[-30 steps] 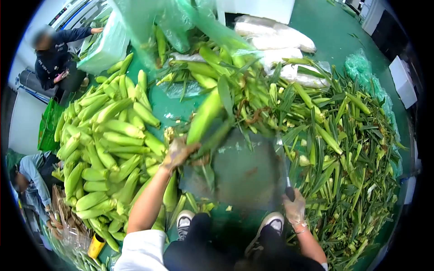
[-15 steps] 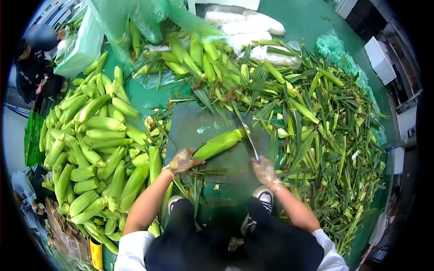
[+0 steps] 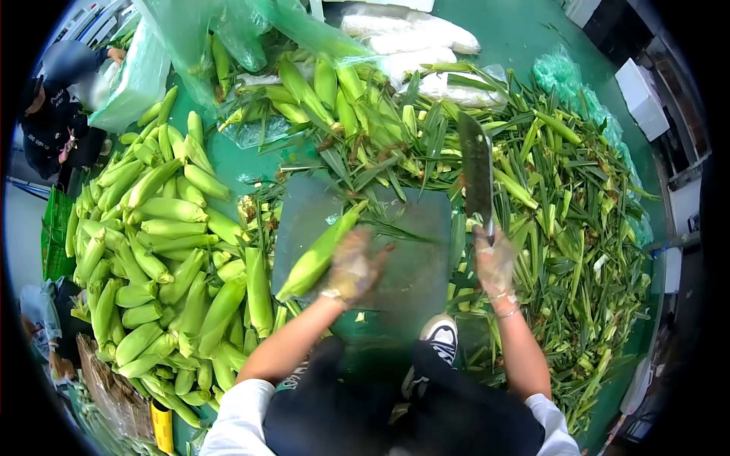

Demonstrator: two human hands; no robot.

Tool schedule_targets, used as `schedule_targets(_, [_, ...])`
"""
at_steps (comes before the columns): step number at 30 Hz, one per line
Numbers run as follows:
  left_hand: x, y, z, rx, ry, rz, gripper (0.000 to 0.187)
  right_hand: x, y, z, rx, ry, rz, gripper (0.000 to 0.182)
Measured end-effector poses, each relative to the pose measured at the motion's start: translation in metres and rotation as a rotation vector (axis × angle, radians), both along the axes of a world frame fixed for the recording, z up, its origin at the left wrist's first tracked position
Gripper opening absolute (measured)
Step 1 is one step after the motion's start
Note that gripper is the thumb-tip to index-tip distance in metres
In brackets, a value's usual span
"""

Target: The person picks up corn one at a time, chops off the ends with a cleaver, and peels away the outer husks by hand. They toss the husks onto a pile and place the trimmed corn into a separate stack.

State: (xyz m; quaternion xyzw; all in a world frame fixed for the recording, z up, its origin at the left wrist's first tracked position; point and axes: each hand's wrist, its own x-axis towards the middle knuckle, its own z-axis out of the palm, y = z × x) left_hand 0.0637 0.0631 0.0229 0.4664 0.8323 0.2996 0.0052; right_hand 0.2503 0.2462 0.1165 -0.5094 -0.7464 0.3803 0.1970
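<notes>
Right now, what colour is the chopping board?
Dark green board, clearest in the head view.

We see green floor (image 3: 532, 38): cutting board (image 3: 414, 251) at centre, trimmed corn heap (image 3: 163, 251) one side, husk litter (image 3: 563, 228) other, white sacks (image 3: 414, 34) beyond.
</notes>
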Motion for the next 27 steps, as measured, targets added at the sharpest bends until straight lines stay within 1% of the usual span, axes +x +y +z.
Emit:
schedule_targets(1, [-0.024, -0.004, 0.017, -0.156, 0.095, 0.064, 0.057, -0.006, -0.007, 0.007, 0.041, 0.071, 0.035, 0.031])
schedule_targets(2, [-0.042, -0.013, 0.034, -0.318, 0.192, 0.129, 0.060, -0.014, -0.012, 0.016, 0.034, 0.079, 0.036, 0.031])
schedule_targets(3, [-0.052, -0.023, 0.027, -0.333, 0.196, 0.133, 0.060, -0.022, -0.019, 0.024, 0.142, 0.129, 0.100, 0.030])
schedule_targets(4, [-0.058, -0.033, 0.017, -0.469, -0.001, 0.156, 0.061, -0.029, -0.028, 0.031, 0.249, 0.177, 0.167, 0.030])
schedule_targets(5, [-0.062, -0.042, 0.007, -0.593, -0.200, 0.181, 0.063, -0.037, -0.037, 0.035, 0.238, 0.142, 0.179, 0.030])
schedule_targets(6, [-0.054, -0.042, 0.013, -0.591, -0.257, 0.153, 0.059, -0.044, -0.047, 0.038, 0.164, 0.122, 0.213, 0.029])
schedule_targets(8, [-0.045, -0.043, -0.004, -0.531, -0.158, 0.157, 0.057, -0.060, -0.057, 0.032, 0.318, 0.202, 0.361, 0.028])
schedule_targets(9, [-0.047, -0.046, -0.014, -0.532, -0.167, 0.166, 0.057, -0.067, -0.059, 0.037, 0.314, 0.197, 0.373, 0.028])
schedule_targets(11, [-0.053, -0.051, -0.027, -0.458, -0.118, 0.081, 0.057, -0.079, -0.062, 0.054, 0.158, 0.230, 0.476, 0.027])
schedule_targets(12, [-0.054, -0.052, -0.020, -0.461, -0.130, 0.080, 0.057, -0.079, -0.066, 0.051, 0.153, 0.220, 0.479, 0.027])
schedule_targets(13, [-0.056, -0.050, -0.005, -0.554, -0.165, 0.054, 0.058, -0.080, -0.068, 0.044, 0.106, 0.234, 0.472, 0.026])
schedule_targets(14, [-0.059, -0.049, 0.005, -0.644, -0.192, 0.029, 0.059, -0.082, -0.070, 0.035, 0.064, 0.254, 0.465, 0.026])
schedule_targets(15, [-0.058, -0.051, 0.006, -0.679, -0.160, 0.028, 0.060, -0.076, -0.071, -0.005, 0.143, 0.149, 0.494, 0.025])
schedule_targets(16, [-0.059, -0.055, 0.007, -0.671, -0.155, 0.032, 0.060, -0.069, -0.074, -0.047, 0.206, -0.077, 0.511, 0.030])
schedule_targets(17, [-0.059, -0.058, 0.008, -0.664, -0.173, 0.015, 0.063, -0.057, -0.078, -0.087, 0.018, -0.361, 0.499, 0.038])
schedule_targets(18, [-0.059, -0.059, 0.009, -0.655, -0.187, -0.009, 0.065, -0.051, -0.077, -0.091, -0.115, -0.363, 0.417, 0.043])
schedule_targets(19, [-0.065, -0.058, 0.013, -0.639, -0.168, -0.011, 0.065, -0.038, -0.066, -0.124, -0.016, -0.390, 0.517, 0.044])
schedule_targets(20, [-0.066, -0.063, 0.017, -0.618, -0.292, -0.021, 0.068, -0.027, -0.054, -0.152, 0.079, -0.425, 0.636, 0.045])
schedule_targets(21, [-0.058, -0.078, 0.019, -0.627, -0.427, -0.048, 0.071, -0.030, -0.060, -0.117, -0.074, -0.405, 0.517, 0.046])
schedule_targets(22, [-0.051, -0.082, 0.018, -0.630, -0.427, -0.048, 0.071, -0.040, -0.057, -0.074, -0.205, -0.380, 0.396, 0.048])
schedule_targets(23, [-0.049, -0.077, 0.017, -0.557, -0.540, 0.011, 0.074, -0.035, -0.061, -0.088, 0.088, -0.316, 0.321, 0.046])
schedule_targets(24, [-0.044, -0.077, 0.015, -0.497, -0.665, 0.062, 0.078, -0.036, -0.062, -0.083, 0.086, -0.317, 0.321, 0.046])
schedule_targets(25, [-0.042, -0.075, 0.010, -0.317, -0.756, 0.053, 0.080, -0.037, -0.065, -0.071, 0.097, -0.234, 0.251, 0.043])
schedule_targets(26, [-0.044, -0.071, 0.006, -0.321, -0.760, 0.053, 0.080, -0.042, -0.067, -0.057, 0.115, -0.145, 0.183, 0.041])
schedule_targets(27, [-0.048, -0.066, 0.004, -0.488, -0.738, 0.017, 0.079, -0.047, -0.072, -0.044, 0.202, -0.076, 0.157, 0.038])
